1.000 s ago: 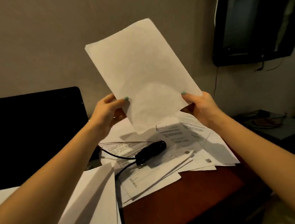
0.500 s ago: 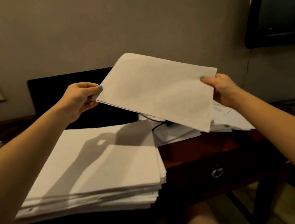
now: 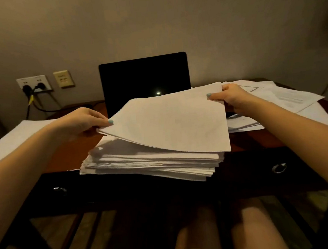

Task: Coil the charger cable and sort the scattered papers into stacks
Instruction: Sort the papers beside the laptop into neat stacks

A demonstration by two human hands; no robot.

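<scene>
sheet (image 3: 171, 121) pinched at both ends: left grip (image 3: 79, 121) on its left corner, right grip (image 3: 230, 96) on its far right corner | long axis left-right, tilted, near edge low over stack (image 3: 149, 165) straight beneath, overhanging at right | nothing between them | laptop (image 3: 145, 76) just beyond; scattered papers (image 3: 287, 97) far right on worktop (image 3: 66, 152) | charger cable not made out

Nothing legible. The loose papers (image 3: 287, 95) at right carry printed lines and a boxed outline, all too blurred to read. The top face of the sheet (image 3: 171, 123) shows no print. The wall plate (image 3: 64, 79) has faint marks, too small to make out.
</scene>
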